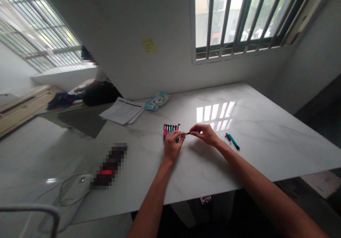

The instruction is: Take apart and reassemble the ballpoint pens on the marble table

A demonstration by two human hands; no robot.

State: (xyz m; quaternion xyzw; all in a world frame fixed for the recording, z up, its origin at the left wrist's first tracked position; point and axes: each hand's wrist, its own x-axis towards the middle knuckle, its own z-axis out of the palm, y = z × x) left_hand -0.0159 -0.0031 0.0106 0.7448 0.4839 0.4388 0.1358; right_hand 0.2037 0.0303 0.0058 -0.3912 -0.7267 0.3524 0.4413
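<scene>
My left hand point(173, 144) and my right hand point(204, 134) meet above the white marbled table, thumbs and fingers closed on the two ends of a slim dark pen point(188, 133). Much of that pen is hidden by my fingers. Just behind my left hand lies a row of several pens point(172, 126) in red, teal, black and white, side by side; my hand covers their near ends. Off to the right of my right hand, a teal pen point(234, 142) rests beside a short black piece point(228, 137) and a thin clear piece point(234, 146).
Printed papers point(122, 111) and a blue-white soft pack point(157, 101) lie by the wall. At the left are a blurred-out dark and red object point(109, 167) and a white device with a cable point(71, 192). A person point(98, 85) sits further back, left. A yellow note point(149, 46) hangs on the wall.
</scene>
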